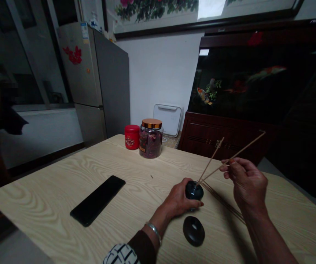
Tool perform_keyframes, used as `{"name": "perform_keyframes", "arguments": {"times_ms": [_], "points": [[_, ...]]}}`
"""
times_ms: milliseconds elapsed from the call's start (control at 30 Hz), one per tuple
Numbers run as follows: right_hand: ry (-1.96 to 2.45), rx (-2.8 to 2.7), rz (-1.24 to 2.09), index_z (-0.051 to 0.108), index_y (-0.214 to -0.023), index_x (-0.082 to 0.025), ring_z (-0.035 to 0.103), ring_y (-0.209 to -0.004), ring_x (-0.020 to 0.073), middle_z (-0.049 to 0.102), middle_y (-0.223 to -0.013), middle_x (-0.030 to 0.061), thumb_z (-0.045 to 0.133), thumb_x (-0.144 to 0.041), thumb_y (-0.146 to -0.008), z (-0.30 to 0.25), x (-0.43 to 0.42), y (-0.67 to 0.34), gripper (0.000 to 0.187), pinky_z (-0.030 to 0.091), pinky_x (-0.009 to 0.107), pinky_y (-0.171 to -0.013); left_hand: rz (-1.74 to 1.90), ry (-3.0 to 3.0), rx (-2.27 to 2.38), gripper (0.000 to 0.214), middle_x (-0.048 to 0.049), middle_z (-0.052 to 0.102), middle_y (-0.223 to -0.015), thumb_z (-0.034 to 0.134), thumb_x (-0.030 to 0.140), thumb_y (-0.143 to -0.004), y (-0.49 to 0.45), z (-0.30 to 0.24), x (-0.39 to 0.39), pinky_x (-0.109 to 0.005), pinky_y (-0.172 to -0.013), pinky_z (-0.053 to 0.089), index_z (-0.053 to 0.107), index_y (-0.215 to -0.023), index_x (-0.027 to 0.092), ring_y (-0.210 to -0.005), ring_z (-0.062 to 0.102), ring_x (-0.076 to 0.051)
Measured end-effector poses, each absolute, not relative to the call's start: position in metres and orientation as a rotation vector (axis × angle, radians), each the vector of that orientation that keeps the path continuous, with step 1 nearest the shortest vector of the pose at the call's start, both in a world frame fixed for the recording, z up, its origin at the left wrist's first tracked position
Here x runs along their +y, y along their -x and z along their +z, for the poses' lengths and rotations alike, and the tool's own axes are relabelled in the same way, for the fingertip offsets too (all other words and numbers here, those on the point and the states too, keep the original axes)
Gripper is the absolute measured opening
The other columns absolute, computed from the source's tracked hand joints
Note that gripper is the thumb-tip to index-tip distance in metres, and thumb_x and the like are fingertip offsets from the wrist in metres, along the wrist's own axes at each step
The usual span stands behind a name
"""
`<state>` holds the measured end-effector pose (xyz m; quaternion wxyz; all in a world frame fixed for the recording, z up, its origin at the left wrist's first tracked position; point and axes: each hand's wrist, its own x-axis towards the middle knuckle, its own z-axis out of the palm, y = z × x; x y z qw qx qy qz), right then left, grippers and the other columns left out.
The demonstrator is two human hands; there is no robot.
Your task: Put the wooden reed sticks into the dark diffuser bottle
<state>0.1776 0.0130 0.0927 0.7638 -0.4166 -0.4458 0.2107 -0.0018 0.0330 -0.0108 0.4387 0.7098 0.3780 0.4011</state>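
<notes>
My left hand (pixel 178 200) is wrapped around a small dark round holder (pixel 194 190) that stands on the light wooden table (pixel 125 205). Two thin incense sticks (pixel 215 153) rise slanting up to the right out of the holder's top. My right hand (pixel 247 183) pinches the longer stick about midway along it. A dark round lid-like piece (pixel 193 230) lies flat on the table just in front of the holder. More thin sticks (pixel 224 201) lie on the table below my right hand.
A black phone (pixel 98 200) lies face down at the table's left. A red tin (pixel 132 136) and a glass jar with a copper lid (pixel 150 138) stand at the far edge. A fridge (pixel 97 80), a dark cabinet (pixel 224 135) and a fish tank (pixel 257 84) stand behind.
</notes>
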Motion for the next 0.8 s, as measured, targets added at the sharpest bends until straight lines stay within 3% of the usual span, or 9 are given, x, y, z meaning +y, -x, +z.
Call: {"name": "perform_keyframes", "arguments": {"times_ms": [400, 567, 800], "points": [[1.039, -1.157, 0.589, 0.060, -0.085, -0.017, 0.067, -0.063, 0.0149, 0.071, -0.086, 0.0069, 0.073, -0.039, -0.078, 0.065, 0.020, -0.162, 0.026, 0.052, 0.023, -0.049, 1.005, -1.760, 0.941, 0.071, -0.0046, 0.065, -0.098, 0.086, 0.042, -0.057, 0.002, -0.007, 0.032, -0.027, -0.071, 0.045, 0.058, -0.118, 0.019, -0.086, 0.058, -0.020], [1.092, -1.256, 0.651, 0.058, -0.083, -0.018, 0.066, -0.061, 0.0158, 0.070, -0.080, 0.0057, 0.073, -0.044, -0.076, 0.055, 0.016, -0.153, 0.031, 0.050, 0.024, -0.049, 1.012, -1.795, 0.946, 0.070, -0.0039, 0.066, -0.098, 0.086, 0.043, -0.057, 0.002, -0.007, 0.033, -0.027, -0.072, 0.045, 0.058, -0.117, 0.020, -0.087, 0.059, -0.021], [1.301, -1.363, 0.458, 0.061, -0.084, -0.019, 0.061, -0.057, 0.0155, 0.067, -0.074, 0.0036, 0.060, -0.053, -0.084, 0.054, 0.020, -0.186, 0.034, 0.045, 0.026, -0.051, 0.998, -1.765, 0.938, 0.069, -0.0039, 0.068, -0.099, 0.086, 0.042, -0.057, 0.002, -0.009, 0.033, -0.028, -0.074, 0.046, 0.059, -0.118, 0.021, -0.087, 0.060, -0.021]]}}
